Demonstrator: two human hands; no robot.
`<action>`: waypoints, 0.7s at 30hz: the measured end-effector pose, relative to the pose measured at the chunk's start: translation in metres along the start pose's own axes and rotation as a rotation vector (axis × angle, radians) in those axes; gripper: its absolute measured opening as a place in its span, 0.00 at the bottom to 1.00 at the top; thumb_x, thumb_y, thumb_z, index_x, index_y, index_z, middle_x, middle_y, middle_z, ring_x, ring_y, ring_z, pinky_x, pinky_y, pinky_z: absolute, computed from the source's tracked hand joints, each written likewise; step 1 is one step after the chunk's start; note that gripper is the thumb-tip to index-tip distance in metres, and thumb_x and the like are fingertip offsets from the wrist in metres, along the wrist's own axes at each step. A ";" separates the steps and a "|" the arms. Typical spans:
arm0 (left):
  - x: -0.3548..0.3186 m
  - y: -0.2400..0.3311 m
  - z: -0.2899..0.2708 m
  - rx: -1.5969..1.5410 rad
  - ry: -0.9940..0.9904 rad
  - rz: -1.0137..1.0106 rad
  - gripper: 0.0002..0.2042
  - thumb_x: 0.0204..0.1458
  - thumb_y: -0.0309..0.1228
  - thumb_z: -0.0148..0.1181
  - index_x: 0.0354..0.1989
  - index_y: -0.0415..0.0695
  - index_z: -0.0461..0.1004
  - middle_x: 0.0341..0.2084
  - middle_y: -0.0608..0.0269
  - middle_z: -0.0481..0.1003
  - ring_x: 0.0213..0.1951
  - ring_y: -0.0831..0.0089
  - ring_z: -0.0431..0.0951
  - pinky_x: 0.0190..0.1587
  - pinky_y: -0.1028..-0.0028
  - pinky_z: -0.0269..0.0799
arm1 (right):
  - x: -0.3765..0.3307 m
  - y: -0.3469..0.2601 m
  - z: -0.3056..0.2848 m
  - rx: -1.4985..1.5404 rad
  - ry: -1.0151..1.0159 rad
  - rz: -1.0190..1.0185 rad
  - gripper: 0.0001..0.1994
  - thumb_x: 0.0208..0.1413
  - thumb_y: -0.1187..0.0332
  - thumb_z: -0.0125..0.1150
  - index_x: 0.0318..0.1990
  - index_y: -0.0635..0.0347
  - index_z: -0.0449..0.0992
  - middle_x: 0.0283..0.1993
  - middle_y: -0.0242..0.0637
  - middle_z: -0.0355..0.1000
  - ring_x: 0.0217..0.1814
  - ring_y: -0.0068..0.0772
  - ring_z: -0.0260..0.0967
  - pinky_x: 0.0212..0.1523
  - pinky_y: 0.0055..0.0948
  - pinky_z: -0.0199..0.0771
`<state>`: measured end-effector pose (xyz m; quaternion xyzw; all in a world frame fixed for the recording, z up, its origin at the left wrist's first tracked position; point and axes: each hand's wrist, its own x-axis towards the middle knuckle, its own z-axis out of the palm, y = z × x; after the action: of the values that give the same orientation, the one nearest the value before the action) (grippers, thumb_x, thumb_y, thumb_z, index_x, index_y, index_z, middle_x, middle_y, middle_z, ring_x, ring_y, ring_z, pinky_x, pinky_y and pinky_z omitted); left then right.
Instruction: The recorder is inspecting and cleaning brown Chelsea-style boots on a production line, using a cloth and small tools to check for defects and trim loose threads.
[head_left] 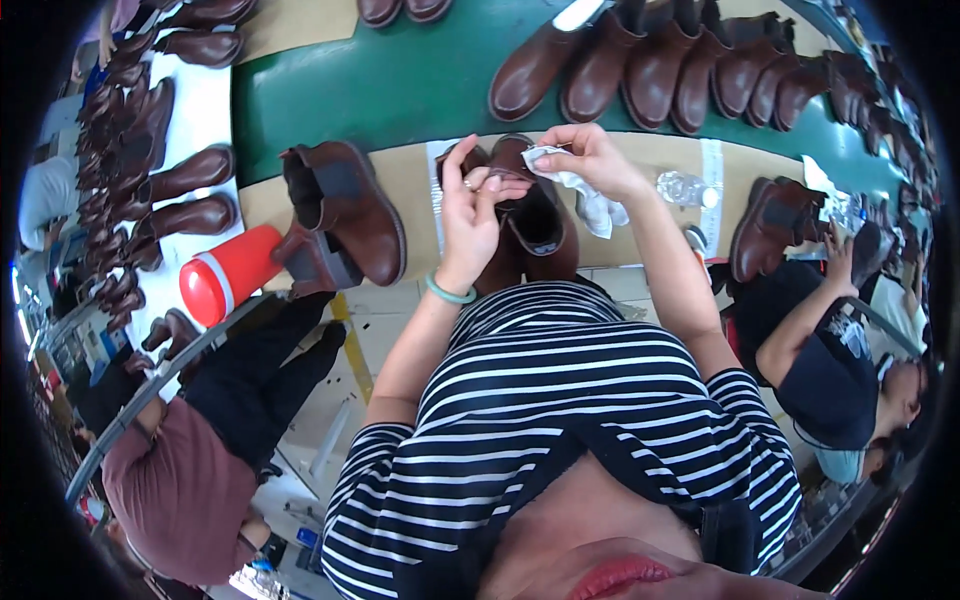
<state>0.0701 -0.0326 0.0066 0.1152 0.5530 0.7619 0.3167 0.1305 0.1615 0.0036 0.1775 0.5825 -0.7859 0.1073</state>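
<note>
A brown ankle boot (513, 150) is in front of me, its dark opening turned toward my body. My right hand (590, 158) pinches a crumpled white cloth (572, 180) against the boot's right side, and the loose end hangs below the fingers. At the boot's left side is my left hand (472, 205), its index finger raised and the other fingers loosely bent and apart. It seems to hold nothing; whether its fingertips touch the boot I cannot tell. Another brown boot (447, 158) is mostly hidden behind that hand.
Left of me stand a pair of brown boots (350, 200) and a red container (225, 280). A clear plastic bottle (682, 188) lies to the right, with more boots (765, 230) beyond. Rows of boots (600, 85) line the green surface (330, 100). People work on both sides.
</note>
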 end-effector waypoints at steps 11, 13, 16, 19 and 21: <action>0.006 0.005 -0.013 0.131 -0.077 -0.019 0.30 0.60 0.17 0.40 0.69 0.44 0.37 0.42 0.47 0.74 0.38 0.65 0.80 0.44 0.70 0.77 | 0.042 0.002 0.031 -0.180 -0.069 0.013 0.08 0.52 0.71 0.64 0.37 0.65 0.76 0.32 0.28 0.72 0.34 0.15 0.66 0.35 0.19 0.66; 0.004 0.003 -0.013 0.229 -0.076 0.015 0.31 0.60 0.17 0.41 0.69 0.44 0.36 0.36 0.51 0.76 0.34 0.69 0.81 0.41 0.73 0.77 | 0.038 0.006 0.030 -0.112 -0.062 -0.021 0.07 0.51 0.72 0.64 0.36 0.65 0.76 0.32 0.28 0.73 0.35 0.14 0.65 0.36 0.19 0.66; 0.002 0.011 -0.009 0.221 -0.042 0.027 0.32 0.60 0.18 0.42 0.69 0.44 0.35 0.32 0.53 0.77 0.33 0.70 0.81 0.39 0.73 0.76 | 0.029 0.002 0.005 -0.285 -0.129 0.053 0.07 0.50 0.72 0.65 0.35 0.65 0.76 0.33 0.28 0.73 0.35 0.15 0.66 0.38 0.18 0.66; 0.004 0.032 -0.017 0.140 0.083 -0.056 0.31 0.62 0.24 0.44 0.69 0.43 0.35 0.28 0.51 0.76 0.28 0.69 0.79 0.32 0.75 0.77 | 0.012 -0.005 -0.022 -0.304 -0.098 0.066 0.09 0.49 0.71 0.65 0.36 0.67 0.76 0.31 0.28 0.73 0.34 0.15 0.67 0.35 0.19 0.66; 0.008 0.046 -0.029 0.119 0.270 -0.129 0.32 0.63 0.36 0.48 0.68 0.40 0.37 0.24 0.48 0.76 0.23 0.64 0.79 0.26 0.73 0.77 | 0.003 -0.025 -0.023 -0.093 0.066 0.098 0.08 0.49 0.72 0.66 0.36 0.63 0.76 0.33 0.26 0.73 0.35 0.14 0.68 0.37 0.16 0.66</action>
<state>0.0319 -0.0582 0.0373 -0.0056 0.6409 0.7144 0.2806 0.1223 0.1910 0.0183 0.2264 0.6123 -0.7454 0.1347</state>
